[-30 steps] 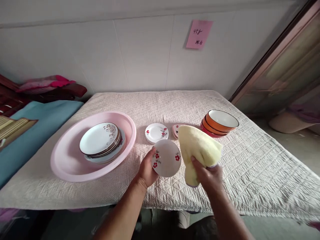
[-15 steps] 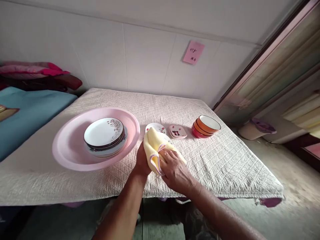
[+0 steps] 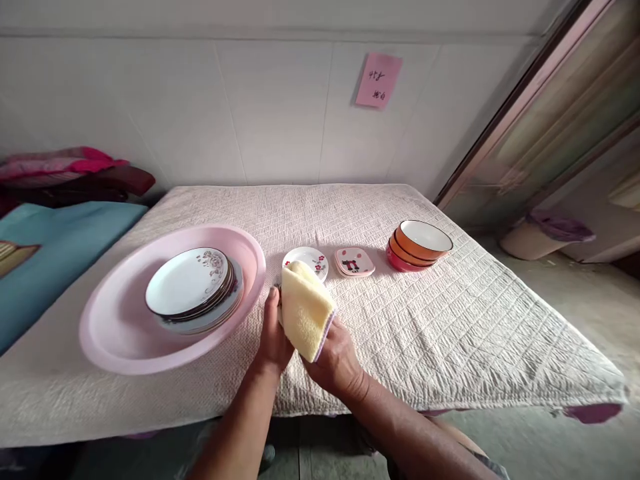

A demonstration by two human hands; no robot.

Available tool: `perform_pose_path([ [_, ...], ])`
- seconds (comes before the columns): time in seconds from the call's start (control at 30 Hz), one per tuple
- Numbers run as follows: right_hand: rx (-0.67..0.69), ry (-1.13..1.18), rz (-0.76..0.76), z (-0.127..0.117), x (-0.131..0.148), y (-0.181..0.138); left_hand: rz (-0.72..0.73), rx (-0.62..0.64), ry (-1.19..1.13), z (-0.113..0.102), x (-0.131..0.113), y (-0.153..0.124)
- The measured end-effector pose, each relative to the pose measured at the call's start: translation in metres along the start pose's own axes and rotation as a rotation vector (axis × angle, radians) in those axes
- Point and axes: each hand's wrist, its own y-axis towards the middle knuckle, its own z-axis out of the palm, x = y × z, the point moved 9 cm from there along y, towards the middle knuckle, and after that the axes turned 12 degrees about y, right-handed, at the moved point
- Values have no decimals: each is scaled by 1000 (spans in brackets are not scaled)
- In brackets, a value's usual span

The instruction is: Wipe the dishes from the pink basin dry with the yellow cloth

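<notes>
A yellow cloth (image 3: 306, 313) with a purple edge is folded in my hands above the front of the table. My right hand (image 3: 336, 357) grips the cloth from the right, its fingers mostly hidden beneath it. On the other side, my left hand (image 3: 275, 337) is closed with its thumb up, around what looks like a plate (image 3: 280, 313); only a sliver of its pale edge shows, as the cloth covers the rest. Just beyond the hands lies a small white plate (image 3: 305, 255) with red flowers. Beside it sits a pink square dish (image 3: 354, 261) with a cartoon figure.
To the left, a large pink basin (image 3: 115, 347) holds a stack of plates (image 3: 183, 283). Several nested orange and red bowls (image 3: 425, 243) stand at the right. A quilted cover (image 3: 480, 333) lies over the table. Behind is a wall with a pink note (image 3: 379, 80).
My right hand has turned and slid down under the cloth, which now hangs folded over it. The view has shifted slightly; the basin, dishes and bowls stay put.
</notes>
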Motion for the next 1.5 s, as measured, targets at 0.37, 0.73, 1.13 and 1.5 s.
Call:
perform_pose_path([
  [0.37,71,38,18,-12,-48,-2,89,-235,136,-8,-13,4],
  [0.73,54,-29,-18,-14,-27,-6,-23,-97,50,-3,13,15],
  [1.13,-108,73,-7,-26,-26,-5,125,-116,28,8,11,9],
  [1.5,51,-40,-86,-19,-13,-7,-265,131,-34,9,27,10],
])
